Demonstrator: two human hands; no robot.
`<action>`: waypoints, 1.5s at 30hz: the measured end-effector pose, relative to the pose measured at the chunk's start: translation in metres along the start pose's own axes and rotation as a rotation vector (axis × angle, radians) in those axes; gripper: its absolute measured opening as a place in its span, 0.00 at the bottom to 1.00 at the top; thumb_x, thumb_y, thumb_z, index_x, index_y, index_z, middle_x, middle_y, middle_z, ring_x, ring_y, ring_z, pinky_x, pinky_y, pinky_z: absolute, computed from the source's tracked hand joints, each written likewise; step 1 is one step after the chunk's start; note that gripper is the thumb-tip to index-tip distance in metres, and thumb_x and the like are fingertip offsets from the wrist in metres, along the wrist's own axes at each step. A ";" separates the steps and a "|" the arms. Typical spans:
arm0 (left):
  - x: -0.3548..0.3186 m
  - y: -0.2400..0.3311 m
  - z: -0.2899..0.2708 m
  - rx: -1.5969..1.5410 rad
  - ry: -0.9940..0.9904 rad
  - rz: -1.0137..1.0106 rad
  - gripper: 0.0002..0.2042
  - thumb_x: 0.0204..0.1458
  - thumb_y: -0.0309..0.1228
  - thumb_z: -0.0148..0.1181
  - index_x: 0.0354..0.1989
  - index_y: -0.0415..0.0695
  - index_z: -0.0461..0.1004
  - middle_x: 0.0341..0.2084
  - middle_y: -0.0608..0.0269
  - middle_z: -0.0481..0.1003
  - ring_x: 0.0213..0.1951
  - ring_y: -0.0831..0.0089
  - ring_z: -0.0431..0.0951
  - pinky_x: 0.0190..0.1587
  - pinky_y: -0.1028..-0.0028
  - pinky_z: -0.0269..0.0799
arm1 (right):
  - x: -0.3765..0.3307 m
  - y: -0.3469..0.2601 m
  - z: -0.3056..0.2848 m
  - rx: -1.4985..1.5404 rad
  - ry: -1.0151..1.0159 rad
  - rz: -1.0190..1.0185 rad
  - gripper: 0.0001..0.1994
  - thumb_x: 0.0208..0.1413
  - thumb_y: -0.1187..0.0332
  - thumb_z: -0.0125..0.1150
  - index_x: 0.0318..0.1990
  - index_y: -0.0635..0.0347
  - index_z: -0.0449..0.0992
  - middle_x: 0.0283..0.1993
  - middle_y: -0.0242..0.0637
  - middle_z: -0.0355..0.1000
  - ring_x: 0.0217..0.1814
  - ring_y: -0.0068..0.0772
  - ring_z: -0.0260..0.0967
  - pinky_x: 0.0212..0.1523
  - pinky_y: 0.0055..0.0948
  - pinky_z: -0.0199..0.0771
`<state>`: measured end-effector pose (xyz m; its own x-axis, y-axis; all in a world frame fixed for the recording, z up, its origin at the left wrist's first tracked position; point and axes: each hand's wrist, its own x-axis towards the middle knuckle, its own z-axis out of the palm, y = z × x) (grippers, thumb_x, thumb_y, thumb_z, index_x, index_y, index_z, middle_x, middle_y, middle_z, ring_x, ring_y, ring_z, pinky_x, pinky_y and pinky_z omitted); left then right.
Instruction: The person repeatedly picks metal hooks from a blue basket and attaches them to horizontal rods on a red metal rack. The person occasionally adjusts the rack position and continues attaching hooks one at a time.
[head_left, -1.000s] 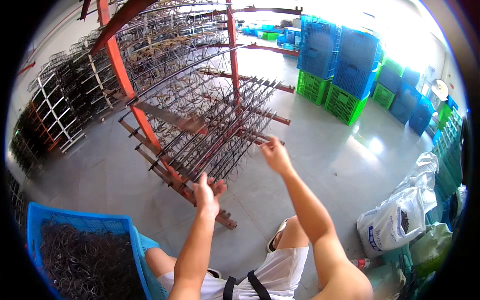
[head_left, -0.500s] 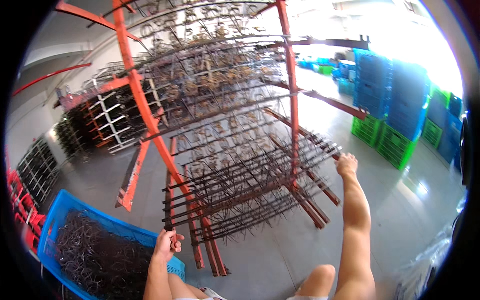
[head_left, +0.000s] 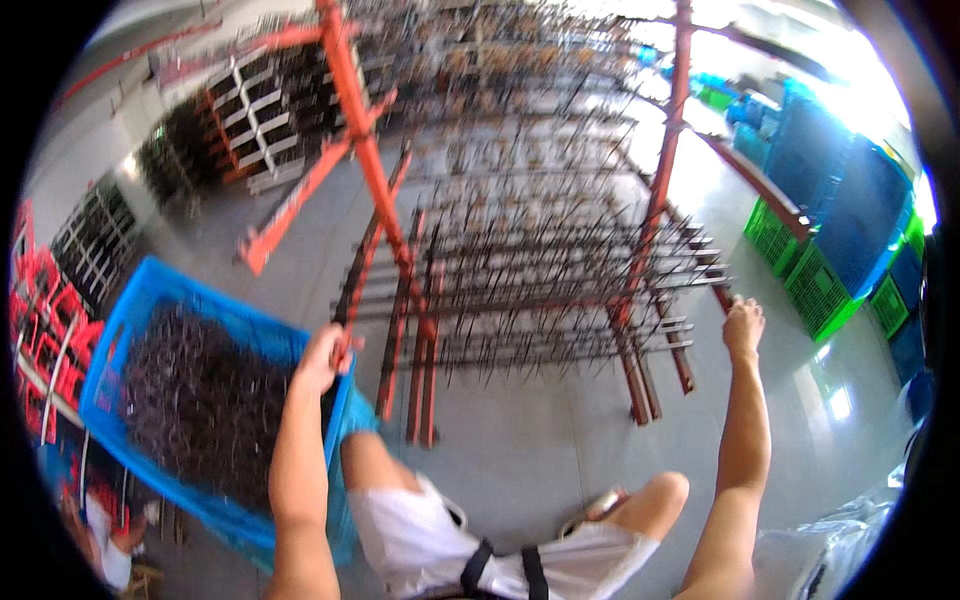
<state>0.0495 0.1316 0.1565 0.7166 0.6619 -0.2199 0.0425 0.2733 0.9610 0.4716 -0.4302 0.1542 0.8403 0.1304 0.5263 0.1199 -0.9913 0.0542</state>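
Observation:
A red-brown metal rack (head_left: 375, 190) stands in front of me, with tiers of dark rods carrying many small hooks. My left hand (head_left: 322, 360) is closed at the near end of its lower left arm, with blurred fingers curled there. My right hand (head_left: 743, 326) is closed over the near end of the lower right arm (head_left: 720, 291). Between my hands lie several dark hooked rods (head_left: 530, 302) across the two arms. Beside my left forearm stands a blue plastic crate (head_left: 150, 490) heaped with dark, thin, curved metal pieces (head_left: 205, 400).
Blue and green stacked crates (head_left: 822, 290) stand at the right. More racks (head_left: 250, 120) and red metal frames (head_left: 50, 320) are on the left. Another person (head_left: 108, 545) is low at the far left. Clear plastic sheeting (head_left: 840, 545) lies at the lower right.
My view has tipped downward, so the rack sits higher and further right. More of the crate and my legs show. Both hands remain at the arm ends.

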 end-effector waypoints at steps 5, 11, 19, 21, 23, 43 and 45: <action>-0.010 -0.005 -0.015 0.054 0.046 -0.051 0.15 0.54 0.40 0.48 0.38 0.40 0.67 0.28 0.49 0.75 0.15 0.76 0.68 0.10 0.81 0.57 | -0.062 0.004 -0.011 -0.025 0.038 -0.035 0.15 0.52 0.72 0.46 0.48 0.56 0.69 0.42 0.42 0.67 0.46 0.45 0.65 0.46 0.41 0.65; -0.010 0.006 -0.029 0.097 0.049 -0.038 0.14 0.56 0.40 0.46 0.36 0.40 0.69 0.27 0.48 0.76 0.14 0.76 0.68 0.10 0.80 0.55 | -0.089 -0.002 -0.039 -0.055 0.033 0.035 0.14 0.52 0.71 0.49 0.47 0.56 0.71 0.43 0.42 0.68 0.45 0.47 0.66 0.45 0.42 0.66; -0.022 -0.011 -0.018 0.142 0.038 0.023 0.15 0.55 0.39 0.46 0.38 0.38 0.68 0.27 0.50 0.75 0.15 0.71 0.71 0.13 0.75 0.65 | -0.082 0.015 -0.039 0.006 0.025 0.032 0.12 0.50 0.71 0.47 0.42 0.57 0.72 0.41 0.43 0.68 0.46 0.48 0.66 0.45 0.42 0.66; -0.011 -0.017 -0.041 0.224 0.110 0.150 0.14 0.55 0.37 0.47 0.39 0.37 0.69 0.27 0.52 0.75 0.18 0.70 0.73 0.18 0.73 0.69 | -0.078 0.013 -0.049 0.042 -0.005 0.037 0.12 0.50 0.71 0.47 0.43 0.57 0.71 0.41 0.45 0.69 0.46 0.48 0.65 0.46 0.43 0.66; -0.016 -0.035 -0.052 0.321 0.289 0.369 0.15 0.55 0.38 0.48 0.39 0.37 0.70 0.27 0.55 0.74 0.23 0.70 0.74 0.24 0.72 0.71 | -0.086 -0.006 -0.061 0.116 0.281 0.033 0.12 0.51 0.72 0.50 0.44 0.58 0.71 0.43 0.45 0.67 0.45 0.48 0.65 0.47 0.42 0.65; 0.066 -0.030 0.081 -1.025 -0.079 0.394 0.22 0.57 0.42 0.44 0.49 0.32 0.65 0.48 0.46 0.68 0.51 0.57 0.67 0.55 0.57 0.62 | -0.003 -0.100 0.016 2.930 0.025 0.708 0.17 0.53 0.53 0.50 0.39 0.57 0.71 0.32 0.31 0.70 0.38 0.37 0.68 0.46 0.38 0.66; 0.070 -0.034 0.088 -1.077 -0.168 0.421 0.23 0.57 0.41 0.44 0.51 0.31 0.63 0.51 0.44 0.65 0.54 0.54 0.64 0.58 0.56 0.57 | 0.004 -0.094 0.028 2.999 0.023 0.662 0.20 0.51 0.51 0.51 0.40 0.59 0.71 0.37 0.40 0.72 0.41 0.44 0.68 0.47 0.45 0.67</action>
<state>0.1593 0.1068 0.1236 0.6197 0.7627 0.1848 -0.7751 0.5580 0.2963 0.4788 -0.3358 0.1273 0.9878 0.0964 0.1226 -0.0823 0.9899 -0.1154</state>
